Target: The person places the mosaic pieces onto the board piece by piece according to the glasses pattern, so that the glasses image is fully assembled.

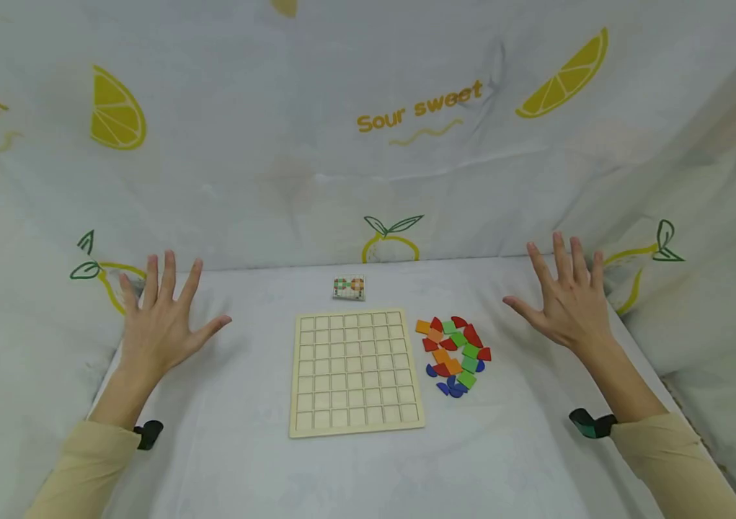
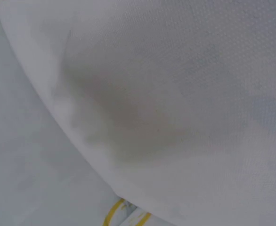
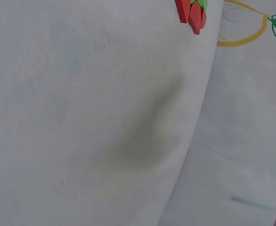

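Both hands are spread wide over the white table in the head view, and neither holds anything. My left hand (image 1: 161, 326) is above the table's left side, apart from the wooden grid board (image 1: 349, 430). Over the right side, my right hand (image 1: 572, 308) has its thumb toward a loose group of flat pieces. These include red quarter-round pieces (image 1: 473, 335), green squares (image 1: 466, 380), orange squares (image 1: 441, 357) and blue rounded pieces (image 1: 455, 393). A small patterned card or card stack (image 1: 349, 287) lies behind the board. Only shadows and cloth fill most of both wrist views.
White cloth (image 1: 244, 144) with lemon prints hangs behind the table and at both sides. A dark wrist-worn device (image 1: 150, 435) shows at the left cuff, another (image 1: 591, 424) at the right cuff. A few red and green pieces (image 3: 194, 18) appear at the right wrist view's top.
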`<act>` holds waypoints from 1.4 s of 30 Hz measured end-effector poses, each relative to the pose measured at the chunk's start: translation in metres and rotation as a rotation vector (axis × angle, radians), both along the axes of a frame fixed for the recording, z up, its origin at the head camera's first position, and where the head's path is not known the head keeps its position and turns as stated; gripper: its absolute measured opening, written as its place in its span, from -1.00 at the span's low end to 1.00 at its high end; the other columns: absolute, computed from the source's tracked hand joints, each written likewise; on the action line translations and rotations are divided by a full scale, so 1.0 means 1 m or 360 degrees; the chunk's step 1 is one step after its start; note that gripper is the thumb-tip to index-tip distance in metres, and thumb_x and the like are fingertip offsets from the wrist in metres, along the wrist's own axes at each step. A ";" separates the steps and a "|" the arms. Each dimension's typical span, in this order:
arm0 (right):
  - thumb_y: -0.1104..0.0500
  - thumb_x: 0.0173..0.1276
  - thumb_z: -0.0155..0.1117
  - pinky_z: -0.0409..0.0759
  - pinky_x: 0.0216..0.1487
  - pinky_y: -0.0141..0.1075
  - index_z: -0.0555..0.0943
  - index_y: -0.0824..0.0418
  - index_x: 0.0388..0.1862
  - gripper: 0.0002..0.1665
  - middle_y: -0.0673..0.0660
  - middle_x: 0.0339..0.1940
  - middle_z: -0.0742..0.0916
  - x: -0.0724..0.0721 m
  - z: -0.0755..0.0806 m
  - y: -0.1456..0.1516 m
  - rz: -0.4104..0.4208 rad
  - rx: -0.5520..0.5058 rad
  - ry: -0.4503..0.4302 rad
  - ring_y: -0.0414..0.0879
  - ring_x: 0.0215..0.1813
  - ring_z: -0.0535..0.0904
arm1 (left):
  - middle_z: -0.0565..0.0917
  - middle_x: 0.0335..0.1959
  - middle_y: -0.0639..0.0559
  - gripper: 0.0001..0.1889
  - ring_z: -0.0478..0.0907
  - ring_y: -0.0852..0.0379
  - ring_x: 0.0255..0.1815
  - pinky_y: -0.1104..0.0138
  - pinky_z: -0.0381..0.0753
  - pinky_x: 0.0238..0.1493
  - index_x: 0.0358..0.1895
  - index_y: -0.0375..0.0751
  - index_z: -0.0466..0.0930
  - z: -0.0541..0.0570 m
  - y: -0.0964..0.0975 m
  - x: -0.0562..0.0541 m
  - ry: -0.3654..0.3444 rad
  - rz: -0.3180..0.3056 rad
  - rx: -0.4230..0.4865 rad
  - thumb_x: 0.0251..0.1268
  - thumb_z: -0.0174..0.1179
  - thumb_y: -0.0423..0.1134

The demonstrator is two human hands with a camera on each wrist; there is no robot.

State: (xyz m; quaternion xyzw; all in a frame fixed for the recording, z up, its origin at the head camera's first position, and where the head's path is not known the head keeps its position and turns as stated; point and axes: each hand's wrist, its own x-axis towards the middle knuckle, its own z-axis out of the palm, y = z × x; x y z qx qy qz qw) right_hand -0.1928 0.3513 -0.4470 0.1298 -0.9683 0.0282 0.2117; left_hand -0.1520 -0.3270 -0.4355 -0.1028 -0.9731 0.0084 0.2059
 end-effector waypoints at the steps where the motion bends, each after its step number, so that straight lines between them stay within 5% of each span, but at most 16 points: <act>1: -0.88 0.26 -0.41 -0.24 0.70 0.54 0.00 -0.09 0.84 0.38 0.37 0.85 0.01 0.000 0.000 0.000 -0.0006 0.0004 -0.0004 0.50 0.82 -0.07 | -0.08 0.81 -0.37 0.32 -0.09 -0.48 0.81 -0.61 -0.22 0.60 0.81 0.10 -0.04 0.000 0.000 0.000 -0.0005 0.0000 0.0000 0.11 -0.66 0.90; 8: -0.90 0.24 -0.52 -0.28 0.71 0.52 0.01 -0.08 0.84 0.41 0.37 0.85 0.01 0.004 0.004 0.000 -0.0014 -0.0013 -0.0016 0.51 0.81 -0.06 | -0.12 0.82 -0.35 0.32 -0.19 -0.41 0.84 -0.61 -0.23 0.60 0.81 0.10 -0.05 0.003 0.002 -0.002 -0.0027 -0.0007 0.0025 0.12 -0.67 0.90; 27: -0.84 0.32 -0.35 -0.34 0.72 0.49 -0.07 -0.12 0.86 0.33 0.33 0.87 -0.06 0.008 0.008 0.001 -0.0010 -0.0005 -0.0067 0.42 0.85 -0.18 | -0.11 0.82 -0.34 0.30 -0.08 -0.46 0.82 -0.61 -0.26 0.60 0.81 0.15 -0.06 0.002 -0.003 -0.001 -0.0022 0.0019 0.0040 0.11 -0.65 0.90; 36: -0.88 0.27 -0.43 -0.29 0.71 0.52 -0.01 -0.09 0.85 0.38 0.35 0.86 -0.01 0.005 0.008 0.000 0.0012 0.0016 -0.0003 0.47 0.82 -0.06 | -0.08 0.81 -0.36 0.28 -0.06 -0.49 0.81 -0.61 -0.27 0.60 0.81 0.15 -0.04 0.002 -0.005 0.000 -0.0016 0.0019 0.0057 0.13 -0.59 0.90; 42: -0.89 0.25 -0.50 -0.27 0.70 0.54 0.02 -0.08 0.84 0.40 0.38 0.84 0.05 0.006 0.007 -0.006 0.0041 0.0011 0.0002 0.49 0.81 -0.02 | -0.08 0.81 -0.37 0.14 -0.10 -0.47 0.82 -0.59 -0.29 0.62 0.81 0.18 -0.08 0.003 -0.006 0.003 -0.0121 0.0041 0.0049 0.30 -0.10 0.73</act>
